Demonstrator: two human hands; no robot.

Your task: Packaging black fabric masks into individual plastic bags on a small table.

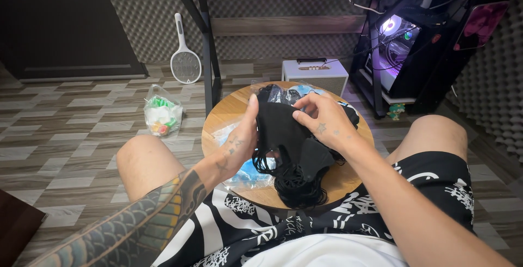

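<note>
Both hands pinch a stack of black face masks (283,131) above the round wooden counter (229,111): the left hand (239,139) clamps its left edge with thumb and fingers pressed together, the right hand (321,117) nips the top edge. Black ear loops (297,188) dangle onto the counter. Clear plastic wrappers (248,171) lie beneath. On the floor, a plastic bag (162,111) sits well apart.

Round wooden table (229,111): left hand (239,139) and right hand (324,120) both grip a black face mask (278,128) above a heap of black masks (302,182). Clear plastic wrappers (248,175) lie beside the heap. On the floor: tied bag (162,111), racket-shaped swatter (185,54), white speaker (315,73), lit computer case (395,46).
</note>
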